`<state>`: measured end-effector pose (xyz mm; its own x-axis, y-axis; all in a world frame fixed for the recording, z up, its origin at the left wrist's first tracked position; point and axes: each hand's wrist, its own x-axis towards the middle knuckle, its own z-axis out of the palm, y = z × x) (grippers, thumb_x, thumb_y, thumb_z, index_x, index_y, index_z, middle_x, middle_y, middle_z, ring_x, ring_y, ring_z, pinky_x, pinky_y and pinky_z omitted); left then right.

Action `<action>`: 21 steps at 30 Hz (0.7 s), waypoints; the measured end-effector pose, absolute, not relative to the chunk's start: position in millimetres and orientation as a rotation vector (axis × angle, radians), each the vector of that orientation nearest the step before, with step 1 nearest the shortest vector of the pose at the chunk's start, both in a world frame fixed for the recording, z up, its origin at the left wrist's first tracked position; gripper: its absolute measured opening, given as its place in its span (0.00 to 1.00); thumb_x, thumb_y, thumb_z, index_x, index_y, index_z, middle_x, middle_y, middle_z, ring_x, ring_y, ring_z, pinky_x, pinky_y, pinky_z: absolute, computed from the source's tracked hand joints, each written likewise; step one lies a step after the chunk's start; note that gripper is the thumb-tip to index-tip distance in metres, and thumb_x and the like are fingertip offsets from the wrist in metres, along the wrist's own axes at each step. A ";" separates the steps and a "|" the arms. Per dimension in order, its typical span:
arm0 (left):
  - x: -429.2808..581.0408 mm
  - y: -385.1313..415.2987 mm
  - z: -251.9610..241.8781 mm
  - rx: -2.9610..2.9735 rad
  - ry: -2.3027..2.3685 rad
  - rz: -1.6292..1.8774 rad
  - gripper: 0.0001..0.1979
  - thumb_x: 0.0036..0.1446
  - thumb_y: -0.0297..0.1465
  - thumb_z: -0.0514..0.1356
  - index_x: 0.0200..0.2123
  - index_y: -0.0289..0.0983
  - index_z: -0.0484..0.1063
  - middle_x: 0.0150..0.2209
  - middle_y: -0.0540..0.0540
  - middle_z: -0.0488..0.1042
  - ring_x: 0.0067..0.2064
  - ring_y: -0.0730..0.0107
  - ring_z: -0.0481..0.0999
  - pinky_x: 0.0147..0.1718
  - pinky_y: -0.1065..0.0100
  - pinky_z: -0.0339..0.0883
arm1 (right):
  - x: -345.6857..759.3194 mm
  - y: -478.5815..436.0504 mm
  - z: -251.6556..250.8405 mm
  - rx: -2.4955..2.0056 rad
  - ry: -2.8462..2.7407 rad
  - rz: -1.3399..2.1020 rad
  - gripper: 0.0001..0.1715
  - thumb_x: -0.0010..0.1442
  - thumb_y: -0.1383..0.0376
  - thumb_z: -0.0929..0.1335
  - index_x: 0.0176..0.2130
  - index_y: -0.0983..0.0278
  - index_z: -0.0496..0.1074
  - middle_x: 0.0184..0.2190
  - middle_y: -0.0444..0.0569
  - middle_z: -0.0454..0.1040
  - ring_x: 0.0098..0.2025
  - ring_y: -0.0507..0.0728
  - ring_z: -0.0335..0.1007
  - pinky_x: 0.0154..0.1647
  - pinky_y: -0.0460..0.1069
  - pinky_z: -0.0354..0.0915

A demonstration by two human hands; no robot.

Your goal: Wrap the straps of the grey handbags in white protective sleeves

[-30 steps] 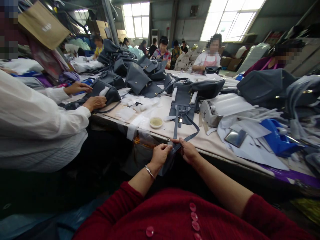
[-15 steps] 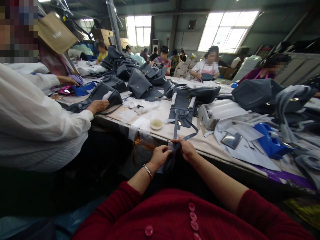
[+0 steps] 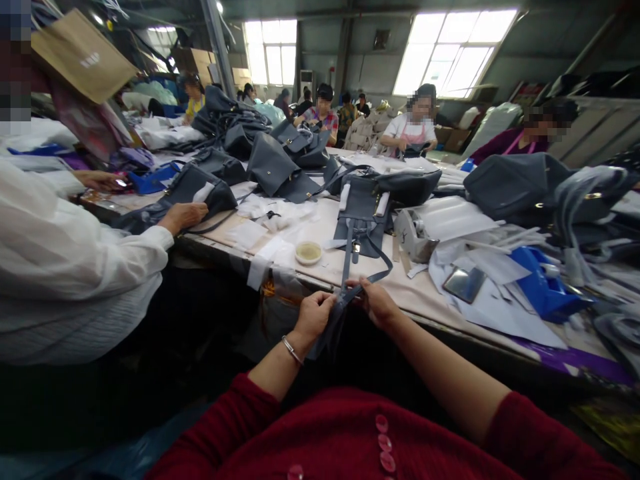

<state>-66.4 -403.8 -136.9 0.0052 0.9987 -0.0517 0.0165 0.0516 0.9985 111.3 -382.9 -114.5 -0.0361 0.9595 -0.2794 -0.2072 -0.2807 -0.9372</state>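
A dark grey bag [image 3: 361,207] lies on the table in front of me, with white wrapping on parts of its front and a small metal clasp. Its long straps [image 3: 347,257] run down over the table's near edge. My left hand [image 3: 316,315], with a bracelet at the wrist, pinches a strap where a scrap of translucent film clings to it. Close by on the right, the fingers of my right hand [image 3: 376,301] are closed round the looped strap. The strap ends hang below the edge, partly hidden by my left hand.
A small round dish [image 3: 309,253] stands left of the bag. To the right are a grey tape dispenser [image 3: 416,237], a phone [image 3: 464,284] and a blue dispenser [image 3: 547,283]. More bags [image 3: 273,163] are heaped behind. A co-worker's hand [image 3: 184,217] touches another bag at left.
My hands stay close together at the strap and have shifted slightly downward. The film at my left fingertips lies closer to the strap. The co-worker's farther hand has moved left.
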 end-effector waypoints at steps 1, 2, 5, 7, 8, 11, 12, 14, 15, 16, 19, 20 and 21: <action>-68.9 -403.2 -134.0 1.219 1.265 1.163 0.15 0.52 0.42 0.64 0.30 0.33 0.79 0.27 0.47 0.77 0.30 0.69 0.71 0.30 0.70 0.64 | 115.8 -375.3 -110.2 -1.250 -0.819 1.502 0.25 0.59 0.46 0.66 0.36 0.64 0.79 0.35 0.52 0.80 0.40 0.59 0.74 0.41 0.53 0.67; -71.0 -402.5 -131.0 1.244 1.285 1.164 0.16 0.53 0.42 0.63 0.30 0.33 0.78 0.26 0.47 0.76 0.30 0.70 0.71 0.30 0.70 0.64 | 120.6 -366.9 -105.5 -1.257 -0.744 1.484 0.23 0.60 0.48 0.66 0.34 0.63 0.79 0.34 0.52 0.80 0.39 0.59 0.74 0.39 0.53 0.67; -72.7 -396.9 -121.9 1.216 1.304 1.145 0.17 0.53 0.44 0.63 0.30 0.34 0.77 0.26 0.49 0.75 0.29 0.71 0.70 0.29 0.71 0.63 | 132.5 -343.2 -91.9 -1.265 -0.674 1.436 0.20 0.60 0.53 0.66 0.29 0.63 0.77 0.31 0.51 0.78 0.35 0.57 0.71 0.34 0.50 0.65; -68.9 -389.3 -116.6 1.120 1.280 1.115 0.18 0.51 0.45 0.64 0.31 0.34 0.77 0.25 0.49 0.75 0.27 0.71 0.70 0.28 0.71 0.63 | 135.2 -334.5 -86.6 -1.269 -0.738 1.438 0.18 0.58 0.54 0.68 0.28 0.64 0.78 0.29 0.50 0.77 0.31 0.55 0.69 0.32 0.49 0.63; -65.7 -384.4 -114.4 1.063 1.264 1.095 0.18 0.50 0.46 0.65 0.31 0.34 0.77 0.25 0.49 0.75 0.27 0.72 0.69 0.27 0.71 0.63 | 134.8 -333.1 -85.6 -1.282 -0.806 1.450 0.19 0.57 0.53 0.68 0.28 0.64 0.78 0.28 0.50 0.77 0.29 0.54 0.68 0.32 0.49 0.63; -53.9 -367.4 -110.2 0.966 1.259 1.033 0.19 0.48 0.46 0.67 0.31 0.34 0.77 0.25 0.49 0.75 0.27 0.72 0.69 0.27 0.71 0.63 | 131.3 -337.0 -88.4 -1.309 -1.148 1.501 0.23 0.59 0.49 0.67 0.29 0.65 0.79 0.27 0.48 0.76 0.28 0.54 0.66 0.31 0.49 0.61; -50.0 -361.6 -109.5 0.963 1.278 1.004 0.19 0.48 0.45 0.67 0.30 0.34 0.77 0.25 0.49 0.75 0.27 0.72 0.69 0.28 0.71 0.63 | 131.1 -338.8 -90.3 -1.287 -1.276 1.514 0.25 0.60 0.48 0.66 0.29 0.64 0.78 0.27 0.47 0.76 0.28 0.54 0.66 0.31 0.49 0.60; -43.6 -351.3 -108.6 0.962 1.328 0.924 0.18 0.49 0.45 0.67 0.28 0.34 0.76 0.25 0.49 0.74 0.27 0.72 0.69 0.28 0.71 0.63 | 134.9 -338.2 -93.4 -1.203 -1.460 1.565 0.26 0.61 0.48 0.65 0.28 0.64 0.77 0.25 0.46 0.74 0.27 0.54 0.65 0.29 0.48 0.58; -41.2 -346.8 -107.6 0.950 1.353 0.872 0.18 0.49 0.45 0.66 0.28 0.34 0.76 0.24 0.49 0.73 0.27 0.72 0.68 0.27 0.71 0.62 | 139.4 -334.5 -94.1 -1.170 -1.490 1.616 0.26 0.62 0.48 0.65 0.27 0.64 0.76 0.23 0.45 0.72 0.26 0.53 0.63 0.28 0.47 0.56; -39.5 -342.8 -105.8 0.934 1.373 0.819 0.18 0.50 0.45 0.66 0.27 0.34 0.75 0.24 0.49 0.72 0.26 0.72 0.67 0.27 0.71 0.62 | 145.6 -328.0 -93.8 -1.158 -1.454 1.674 0.26 0.62 0.47 0.64 0.27 0.64 0.76 0.21 0.45 0.70 0.24 0.52 0.61 0.26 0.47 0.54; -37.9 -332.1 -92.1 0.939 1.413 0.698 0.18 0.51 0.46 0.65 0.26 0.35 0.74 0.23 0.50 0.70 0.26 0.72 0.65 0.27 0.71 0.60 | 170.0 -296.1 -87.6 -1.207 -1.014 1.779 0.24 0.60 0.47 0.66 0.29 0.64 0.74 0.18 0.41 0.63 0.19 0.49 0.52 0.20 0.46 0.47; -38.2 -328.4 -84.4 0.955 1.426 0.672 0.18 0.52 0.46 0.65 0.25 0.35 0.73 0.23 0.50 0.69 0.27 0.71 0.65 0.27 0.70 0.60 | 177.9 -284.2 -84.4 -1.218 -0.843 1.759 0.23 0.59 0.48 0.66 0.29 0.64 0.74 0.18 0.41 0.61 0.17 0.48 0.50 0.18 0.46 0.45; -38.5 -324.5 -75.5 0.964 1.440 0.650 0.19 0.51 0.46 0.65 0.25 0.35 0.73 0.23 0.50 0.69 0.27 0.71 0.65 0.28 0.70 0.61 | 184.4 -273.8 -81.0 -1.227 -0.715 1.726 0.22 0.58 0.48 0.67 0.29 0.64 0.73 0.18 0.40 0.61 0.17 0.47 0.48 0.18 0.45 0.44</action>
<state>-38.5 -324.5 -75.5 0.0700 0.8549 -0.5141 0.1794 0.4962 0.8495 184.4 -273.8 -81.0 -0.1294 0.8919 -0.4334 -0.3240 -0.4511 -0.8316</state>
